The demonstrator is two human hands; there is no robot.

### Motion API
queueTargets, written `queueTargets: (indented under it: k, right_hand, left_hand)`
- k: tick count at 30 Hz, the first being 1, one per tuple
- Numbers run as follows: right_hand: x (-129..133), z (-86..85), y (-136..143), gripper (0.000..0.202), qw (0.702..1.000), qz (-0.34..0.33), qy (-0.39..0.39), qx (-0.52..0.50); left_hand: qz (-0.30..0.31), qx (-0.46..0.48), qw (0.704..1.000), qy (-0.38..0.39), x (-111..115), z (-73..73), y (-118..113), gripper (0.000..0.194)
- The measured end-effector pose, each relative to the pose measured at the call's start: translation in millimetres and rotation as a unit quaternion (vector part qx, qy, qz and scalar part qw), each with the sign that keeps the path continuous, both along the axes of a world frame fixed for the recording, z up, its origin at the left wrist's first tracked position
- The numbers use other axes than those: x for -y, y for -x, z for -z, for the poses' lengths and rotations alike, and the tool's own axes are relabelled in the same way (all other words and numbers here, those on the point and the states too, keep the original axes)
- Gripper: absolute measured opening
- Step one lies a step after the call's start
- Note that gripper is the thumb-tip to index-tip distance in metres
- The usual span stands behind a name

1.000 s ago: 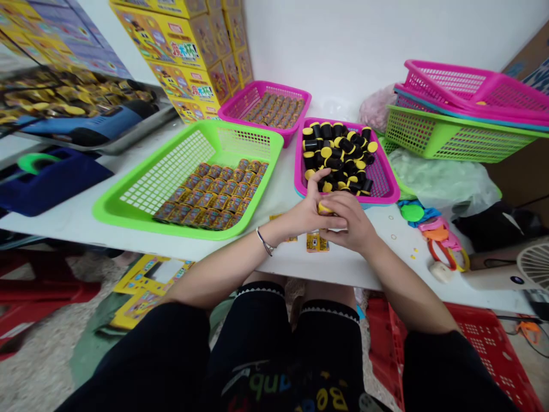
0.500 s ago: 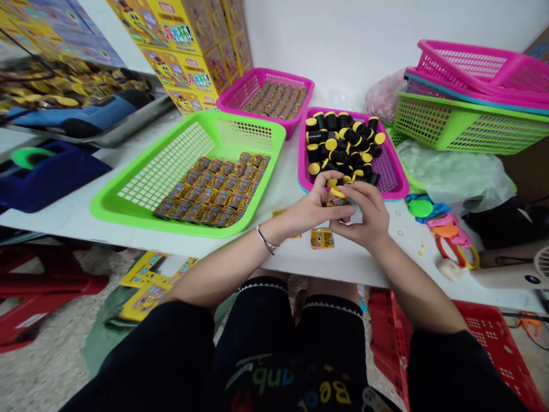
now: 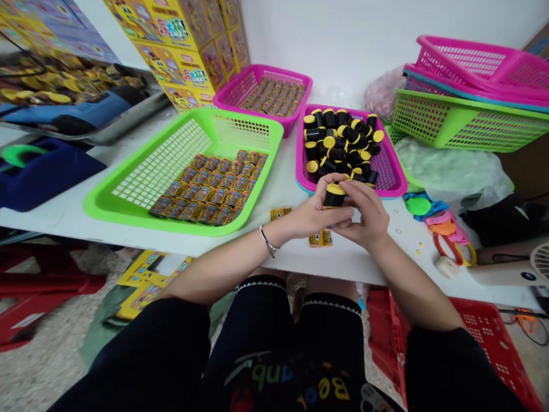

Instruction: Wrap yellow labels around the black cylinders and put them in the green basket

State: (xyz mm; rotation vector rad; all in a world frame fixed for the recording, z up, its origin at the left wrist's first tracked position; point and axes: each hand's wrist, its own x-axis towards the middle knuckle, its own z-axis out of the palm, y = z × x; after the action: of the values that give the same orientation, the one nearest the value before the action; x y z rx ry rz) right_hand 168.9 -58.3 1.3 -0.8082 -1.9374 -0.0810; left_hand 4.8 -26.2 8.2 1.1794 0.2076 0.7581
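White tabletop point(image 3: 351, 260), black container point(image 3: 333, 199), long axis near-upright, yellow lid point(image 3: 336, 187) uppermost, left hand point(image 3: 316, 213) and right hand point(image 3: 371, 220) fingers point(image 3: 338, 216) gripping it

Cannot see the base of the small black plastic cylinder with a round yellow lid point(image 3: 334, 197), covered at 3 o'clock by the left hand point(image 3: 318, 209). Cannot make out fingertip contact from the right hand point(image 3: 367, 213). Lose the upper edge of the flat yellow printed packet point(image 3: 320, 239) beneath both hands, at 4. Cannot count the blurred heap of yellow-and-black pieces point(image 3: 81, 86) at 10. See only part of the dark-blue plastic container point(image 3: 47, 183), cut by the left edge at 9, and of the white round-grilled fan point(image 3: 542, 257), cut by the right at 3. Cannot identify the tiny yellow specks point(image 3: 418, 252), also at 3.
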Motion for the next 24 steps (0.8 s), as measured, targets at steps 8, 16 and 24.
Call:
queueTargets:
  k: [8, 16, 24]
  right_hand:
    - [-10, -8.5, -13, 0.071, 0.872, -0.266, 0.381, -0.154]
    - [-15, -10.9, -12, 0.041, 0.889, -0.255, 0.333, -0.184]
    - [-11, -15.1, -7, 0.04, 0.921, -0.14, 0.301, -0.205]
  left_hand:
    - [-0.065, -0.012, 0.993, -0.098, -6, -3.9, 4, 0.096]
    - [-0.008, -0.039, 0.992, -0.12, -9, 0.0, 4, 0.116]
    - [-0.133, -0.088, 0.962, -0.223, -12, 5.8, -1, 0.088]
